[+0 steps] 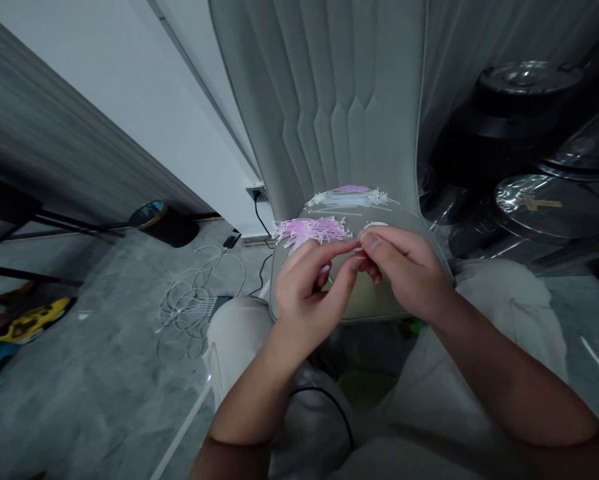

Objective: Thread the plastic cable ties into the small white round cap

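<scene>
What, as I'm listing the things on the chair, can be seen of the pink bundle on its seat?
The pink bundle is a loose heap of many thin pieces, pink to pale lilac, with whitish ends showing at its right side. Their material is unclear, perhaps plastic or paper. They lie roughly sideways, some splayed, on the left part of the chair seat, nearer the person than the whitish bundle. The left hand overlaps its near edge in view; whether they touch is unclear.

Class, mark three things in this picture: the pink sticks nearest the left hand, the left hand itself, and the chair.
Pink sticks [313,229]: head view, middle of the pile.
Left hand [298,290]: head view, middle of the hand.
Chair [349,133]: head view, bare part of the backrest.
</scene>
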A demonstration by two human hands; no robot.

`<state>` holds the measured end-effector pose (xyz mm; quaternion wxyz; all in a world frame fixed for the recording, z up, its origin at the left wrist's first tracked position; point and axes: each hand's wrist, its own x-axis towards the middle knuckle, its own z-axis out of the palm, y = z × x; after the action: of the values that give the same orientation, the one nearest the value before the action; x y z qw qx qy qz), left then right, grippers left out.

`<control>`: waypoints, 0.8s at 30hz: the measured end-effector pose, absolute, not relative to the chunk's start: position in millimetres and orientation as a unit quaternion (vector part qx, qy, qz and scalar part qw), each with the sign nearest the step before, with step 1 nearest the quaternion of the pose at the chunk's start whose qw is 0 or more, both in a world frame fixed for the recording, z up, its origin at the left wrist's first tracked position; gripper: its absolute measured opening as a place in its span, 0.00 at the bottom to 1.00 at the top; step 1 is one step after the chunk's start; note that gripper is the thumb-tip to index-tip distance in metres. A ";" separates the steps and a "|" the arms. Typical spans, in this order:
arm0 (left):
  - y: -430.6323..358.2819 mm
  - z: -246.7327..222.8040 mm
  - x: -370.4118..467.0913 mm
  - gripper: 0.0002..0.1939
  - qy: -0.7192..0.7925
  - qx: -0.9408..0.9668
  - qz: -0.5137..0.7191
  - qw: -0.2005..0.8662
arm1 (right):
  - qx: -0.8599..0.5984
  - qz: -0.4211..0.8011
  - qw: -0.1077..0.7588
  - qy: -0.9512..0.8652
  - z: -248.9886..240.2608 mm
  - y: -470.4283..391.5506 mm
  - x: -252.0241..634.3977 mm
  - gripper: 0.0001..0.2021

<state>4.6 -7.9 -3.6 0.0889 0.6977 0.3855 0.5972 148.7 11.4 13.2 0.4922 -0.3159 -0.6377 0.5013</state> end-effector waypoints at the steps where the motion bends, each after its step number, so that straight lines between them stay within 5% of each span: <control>1: -8.1 -3.0 4.4 0.09 0.387 0.702 0.592 0.085 | -0.316 0.495 0.488 -0.646 13.8 11.2 149.1 0.17; 12: -4.4 -3.0 5.0 0.01 0.410 0.702 0.557 0.171 | -0.343 0.439 0.433 -0.709 13.3 16.2 158.8 0.19; 24: 10.3 -4.2 2.3 0.10 0.441 0.596 0.575 0.345 | -0.366 0.244 0.458 -0.773 9.9 22.6 171.6 0.05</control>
<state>2.3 10.3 -4.2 0.3452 0.5964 0.4415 0.5747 171.6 22.6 9.9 0.4576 -0.3659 -0.7727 0.2443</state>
